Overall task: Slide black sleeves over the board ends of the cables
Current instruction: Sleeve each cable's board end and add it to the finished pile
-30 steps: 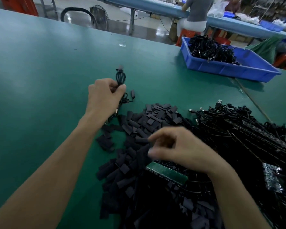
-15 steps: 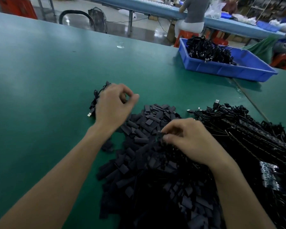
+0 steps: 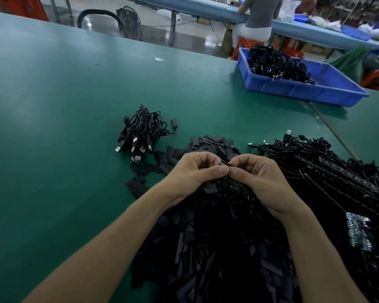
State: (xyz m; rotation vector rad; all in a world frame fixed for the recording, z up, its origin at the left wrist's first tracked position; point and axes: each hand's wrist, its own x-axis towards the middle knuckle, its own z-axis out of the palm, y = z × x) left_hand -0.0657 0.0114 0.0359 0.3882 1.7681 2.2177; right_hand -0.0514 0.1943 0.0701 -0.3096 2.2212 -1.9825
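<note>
Both bare arms reach forward and the hands meet in the middle. The left hand [image 3: 193,171] and right hand [image 3: 258,178] curl their fingers, thumb tips nearly touching, pinching a small board [image 3: 224,164] between them.

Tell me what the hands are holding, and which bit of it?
The left hand and the right hand both pinch one small board at its upper end, between thumbs and fingertips.
</note>
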